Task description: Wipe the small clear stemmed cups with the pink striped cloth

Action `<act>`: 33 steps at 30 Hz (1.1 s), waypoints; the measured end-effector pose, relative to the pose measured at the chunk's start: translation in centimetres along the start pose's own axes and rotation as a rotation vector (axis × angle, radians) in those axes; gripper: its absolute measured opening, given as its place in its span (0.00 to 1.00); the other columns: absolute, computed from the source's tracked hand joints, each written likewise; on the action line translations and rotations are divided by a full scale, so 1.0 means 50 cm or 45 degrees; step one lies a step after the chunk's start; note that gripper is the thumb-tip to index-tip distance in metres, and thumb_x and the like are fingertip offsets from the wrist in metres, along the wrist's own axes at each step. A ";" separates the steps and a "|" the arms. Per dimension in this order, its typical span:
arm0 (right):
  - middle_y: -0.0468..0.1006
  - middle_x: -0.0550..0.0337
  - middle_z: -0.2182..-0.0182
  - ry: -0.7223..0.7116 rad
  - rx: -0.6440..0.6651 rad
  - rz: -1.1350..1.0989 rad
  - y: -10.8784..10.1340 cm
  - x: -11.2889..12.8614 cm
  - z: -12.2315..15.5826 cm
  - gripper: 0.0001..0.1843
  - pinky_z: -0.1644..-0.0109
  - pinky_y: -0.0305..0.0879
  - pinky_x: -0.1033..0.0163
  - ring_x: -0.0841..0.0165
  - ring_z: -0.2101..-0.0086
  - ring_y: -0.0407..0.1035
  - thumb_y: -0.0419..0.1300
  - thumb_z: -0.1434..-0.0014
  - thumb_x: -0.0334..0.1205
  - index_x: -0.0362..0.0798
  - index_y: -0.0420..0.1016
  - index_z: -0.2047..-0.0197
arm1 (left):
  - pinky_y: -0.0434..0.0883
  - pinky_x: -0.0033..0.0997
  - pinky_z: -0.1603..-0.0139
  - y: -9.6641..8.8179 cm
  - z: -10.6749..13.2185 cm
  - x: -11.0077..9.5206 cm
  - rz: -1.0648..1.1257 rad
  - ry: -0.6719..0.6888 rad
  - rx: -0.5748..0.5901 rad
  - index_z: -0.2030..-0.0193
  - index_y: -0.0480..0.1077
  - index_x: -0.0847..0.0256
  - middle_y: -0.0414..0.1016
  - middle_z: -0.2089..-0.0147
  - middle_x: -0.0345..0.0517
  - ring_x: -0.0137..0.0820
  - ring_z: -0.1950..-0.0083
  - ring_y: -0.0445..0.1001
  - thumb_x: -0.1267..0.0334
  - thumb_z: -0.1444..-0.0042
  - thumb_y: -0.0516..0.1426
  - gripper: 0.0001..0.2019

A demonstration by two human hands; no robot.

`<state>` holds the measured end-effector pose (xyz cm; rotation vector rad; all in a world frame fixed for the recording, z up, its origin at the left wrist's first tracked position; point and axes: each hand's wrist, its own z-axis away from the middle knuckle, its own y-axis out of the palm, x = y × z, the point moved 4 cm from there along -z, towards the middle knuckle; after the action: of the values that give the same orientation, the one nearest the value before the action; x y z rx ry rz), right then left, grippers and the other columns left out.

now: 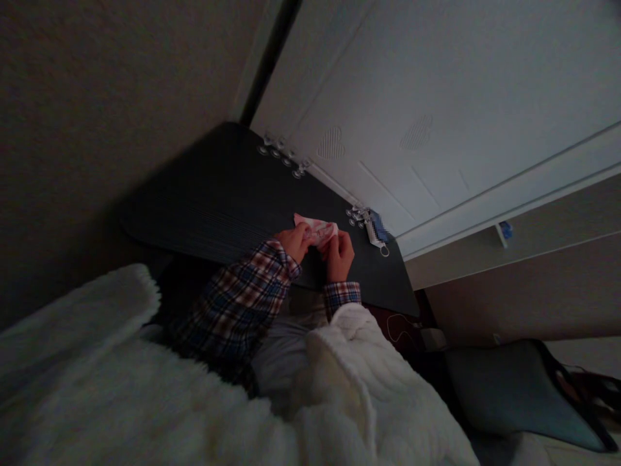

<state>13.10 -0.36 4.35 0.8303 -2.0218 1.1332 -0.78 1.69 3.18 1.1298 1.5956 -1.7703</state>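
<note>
A small pink-and-white piece, soft like a cloth or thin packet (320,228), is stretched between my two hands over the dark table (208,188). My left hand (294,242) pinches its left part, fingers closed. At the opposite end, my right hand (339,255) grips the edge between thumb and fingers. A clear shiny patch shows in the middle of the piece; what it is I cannot make out.
Several small clear, round-footed pieces (284,154) line the table's back edge by the white panel (417,84). More clear pieces (357,215) stand right, beside a blue-and-white packet (376,229) with a white loop. A grey-green bag (514,388) lies at lower right.
</note>
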 end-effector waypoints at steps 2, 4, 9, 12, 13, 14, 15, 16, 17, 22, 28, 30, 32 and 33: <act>0.65 0.71 0.82 -0.008 0.006 0.011 0.000 0.000 0.000 0.17 0.81 0.52 0.74 0.80 0.84 0.56 0.47 0.39 0.51 0.46 0.66 0.62 | 0.68 0.28 0.59 0.001 -0.002 0.000 -0.032 -0.029 -0.012 0.47 0.63 0.62 0.78 0.64 0.44 0.33 0.59 0.76 0.57 0.39 0.49 0.17; 0.66 0.71 0.82 -0.007 0.009 0.021 0.000 -0.001 0.000 0.17 0.81 0.52 0.74 0.80 0.84 0.56 0.47 0.39 0.51 0.46 0.65 0.62 | 0.67 0.28 0.59 0.002 -0.001 0.000 -0.047 -0.042 -0.025 0.46 0.63 0.63 0.78 0.64 0.45 0.33 0.59 0.76 0.58 0.38 0.49 0.17; 0.65 0.71 0.83 -0.010 0.015 -0.013 0.002 -0.001 -0.002 0.15 0.81 0.52 0.73 0.80 0.84 0.56 0.48 0.40 0.50 0.47 0.66 0.63 | 0.66 0.27 0.59 0.000 0.005 -0.001 -0.034 -0.019 -0.054 0.46 0.62 0.62 0.78 0.62 0.44 0.33 0.57 0.76 0.58 0.39 0.50 0.17; 0.66 0.71 0.82 0.004 0.032 -0.033 0.004 -0.001 -0.002 0.14 0.82 0.52 0.74 0.80 0.85 0.56 0.48 0.40 0.48 0.47 0.65 0.63 | 0.66 0.28 0.59 0.000 0.008 0.001 -0.033 -0.011 -0.077 0.46 0.62 0.61 0.78 0.63 0.43 0.33 0.58 0.77 0.59 0.39 0.50 0.16; 0.66 0.71 0.82 0.010 0.041 -0.037 0.005 -0.001 -0.002 0.13 0.82 0.52 0.74 0.80 0.85 0.56 0.48 0.40 0.48 0.47 0.65 0.63 | 0.66 0.28 0.58 0.000 0.009 0.002 -0.035 -0.003 -0.087 0.46 0.62 0.61 0.78 0.63 0.43 0.33 0.57 0.77 0.59 0.39 0.50 0.16; 0.66 0.71 0.82 0.014 0.049 -0.041 0.006 -0.001 -0.002 0.13 0.82 0.52 0.74 0.80 0.85 0.56 0.48 0.39 0.48 0.47 0.65 0.63 | 0.66 0.28 0.58 0.001 0.009 0.003 -0.035 0.007 -0.099 0.47 0.62 0.61 0.78 0.63 0.43 0.33 0.57 0.76 0.60 0.39 0.51 0.15; 0.67 0.71 0.82 0.017 0.054 -0.047 0.006 -0.002 -0.002 0.13 0.82 0.52 0.74 0.80 0.85 0.56 0.48 0.39 0.47 0.47 0.65 0.63 | 0.66 0.28 0.58 0.001 0.009 0.004 -0.034 0.019 -0.112 0.47 0.62 0.61 0.78 0.63 0.43 0.33 0.57 0.76 0.60 0.40 0.51 0.15; 0.67 0.71 0.82 0.018 0.058 -0.055 0.007 -0.002 -0.002 0.13 0.82 0.52 0.74 0.80 0.85 0.56 0.48 0.39 0.48 0.47 0.65 0.63 | 0.66 0.28 0.58 0.002 0.008 0.005 -0.031 0.030 -0.121 0.47 0.62 0.61 0.78 0.63 0.44 0.33 0.57 0.76 0.60 0.40 0.51 0.15; 0.67 0.71 0.82 0.017 0.060 -0.066 0.007 -0.003 -0.002 0.13 0.83 0.52 0.74 0.80 0.85 0.56 0.48 0.39 0.48 0.47 0.65 0.63 | 0.66 0.28 0.59 0.003 0.007 0.006 -0.029 0.040 -0.128 0.47 0.62 0.61 0.78 0.63 0.44 0.33 0.57 0.76 0.60 0.40 0.51 0.15; 0.67 0.71 0.82 0.008 0.059 -0.082 0.007 -0.007 -0.003 0.12 0.83 0.52 0.75 0.81 0.85 0.56 0.48 0.39 0.47 0.47 0.65 0.63 | 0.66 0.29 0.60 0.005 0.005 0.009 -0.045 0.048 -0.124 0.47 0.62 0.61 0.78 0.62 0.45 0.34 0.57 0.76 0.59 0.40 0.50 0.15; 0.66 0.72 0.83 0.012 0.062 -0.079 0.008 -0.009 -0.004 0.12 0.83 0.52 0.75 0.81 0.85 0.56 0.49 0.39 0.47 0.47 0.65 0.64 | 0.67 0.28 0.61 -0.004 0.012 0.001 -0.053 0.056 -0.123 0.48 0.63 0.59 0.78 0.60 0.45 0.34 0.58 0.76 0.60 0.40 0.50 0.14; 0.66 0.72 0.83 0.013 0.062 -0.068 0.007 -0.008 -0.005 0.12 0.83 0.52 0.75 0.81 0.85 0.56 0.49 0.39 0.47 0.47 0.65 0.64 | 0.67 0.27 0.61 -0.006 0.014 -0.001 -0.057 0.050 -0.130 0.49 0.63 0.59 0.78 0.59 0.45 0.33 0.60 0.76 0.60 0.40 0.51 0.14; 0.66 0.72 0.83 0.014 0.062 -0.071 0.007 -0.008 -0.005 0.12 0.83 0.52 0.75 0.81 0.85 0.56 0.49 0.39 0.47 0.47 0.65 0.63 | 0.66 0.27 0.62 -0.007 0.015 -0.001 -0.063 0.045 -0.139 0.49 0.64 0.59 0.78 0.60 0.45 0.33 0.60 0.76 0.60 0.41 0.51 0.14; 0.66 0.72 0.83 0.014 0.066 -0.081 0.007 -0.007 -0.005 0.12 0.83 0.52 0.75 0.81 0.85 0.56 0.49 0.39 0.47 0.47 0.65 0.63 | 0.66 0.27 0.62 -0.007 0.014 0.000 -0.066 0.046 -0.142 0.49 0.64 0.58 0.78 0.60 0.45 0.33 0.61 0.76 0.60 0.41 0.51 0.14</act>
<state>13.09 0.07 4.00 0.9064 -1.9504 1.1563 -1.23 1.07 3.34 1.0832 1.7367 -1.6795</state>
